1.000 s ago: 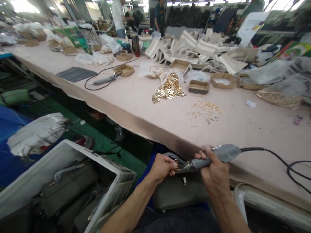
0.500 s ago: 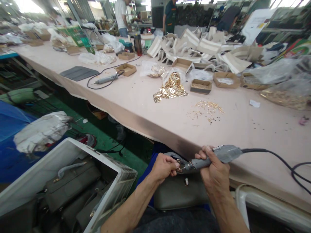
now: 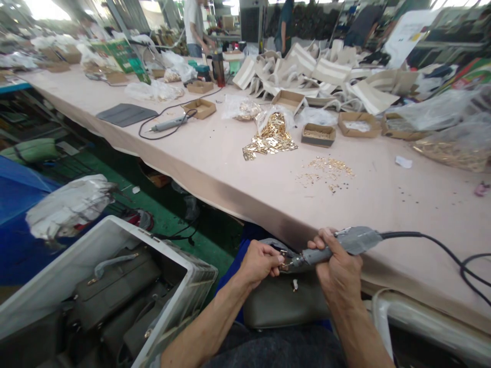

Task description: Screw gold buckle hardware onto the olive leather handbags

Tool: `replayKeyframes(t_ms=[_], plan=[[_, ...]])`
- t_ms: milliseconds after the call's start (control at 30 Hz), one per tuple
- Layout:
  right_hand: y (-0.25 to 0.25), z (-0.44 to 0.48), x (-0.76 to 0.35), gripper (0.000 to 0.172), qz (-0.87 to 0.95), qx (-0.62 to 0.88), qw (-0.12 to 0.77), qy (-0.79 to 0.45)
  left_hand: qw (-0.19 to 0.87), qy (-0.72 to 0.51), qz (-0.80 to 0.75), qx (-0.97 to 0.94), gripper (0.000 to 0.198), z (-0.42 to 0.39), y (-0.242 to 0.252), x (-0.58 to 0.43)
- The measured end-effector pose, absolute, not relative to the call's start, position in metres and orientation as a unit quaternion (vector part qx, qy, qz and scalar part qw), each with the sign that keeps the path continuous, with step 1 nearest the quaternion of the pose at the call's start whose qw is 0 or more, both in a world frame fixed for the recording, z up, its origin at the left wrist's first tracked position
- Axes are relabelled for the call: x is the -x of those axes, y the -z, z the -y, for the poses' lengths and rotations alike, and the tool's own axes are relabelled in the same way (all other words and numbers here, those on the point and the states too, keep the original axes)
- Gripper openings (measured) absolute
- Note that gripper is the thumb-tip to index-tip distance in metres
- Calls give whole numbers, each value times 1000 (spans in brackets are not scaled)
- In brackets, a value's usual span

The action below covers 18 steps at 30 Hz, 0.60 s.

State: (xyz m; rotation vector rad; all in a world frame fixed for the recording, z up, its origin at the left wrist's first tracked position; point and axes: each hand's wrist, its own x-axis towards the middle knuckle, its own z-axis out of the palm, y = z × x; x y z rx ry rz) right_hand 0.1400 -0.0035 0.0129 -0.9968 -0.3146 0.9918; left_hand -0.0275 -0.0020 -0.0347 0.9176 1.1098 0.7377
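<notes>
My right hand (image 3: 339,260) is wrapped round a grey electric screwdriver (image 3: 358,240), its black cable running off to the right. The bit points left, at the fingertips of my left hand (image 3: 261,263). Those fingers are pinched on a small gold metal fitting (image 3: 284,253), which the fingertips partly hide. Whether the bit touches it I cannot tell. Below both hands a dark olive handbag (image 3: 286,306) lies on my lap, with a small white-and-gold piece (image 3: 295,285) on its front.
A pinkish table (image 3: 230,163) bears a pile of gold plates (image 3: 270,140), scattered small screws (image 3: 330,168), cardboard boxes (image 3: 318,135) and another electric screwdriver (image 3: 169,124). On the left, a white crate (image 3: 199,271) holds dark handbags (image 3: 118,286). People stand beyond the table.
My hands, the screwdriver and the handbag stay almost in place. In the background, a person in white now has an arm reaching towards the table, and one in dark green has shifted right.
</notes>
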Motion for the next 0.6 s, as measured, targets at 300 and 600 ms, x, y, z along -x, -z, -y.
replayKeyframes(t_ms=[300,600], plan=[[-24,8,-127,36,182,458,762,-421,684,-318,-519,-402,18,2,39,27],[-22,21,-106,25,316,515,719,-344,665,-293,-561,-396,10,2,40,22]])
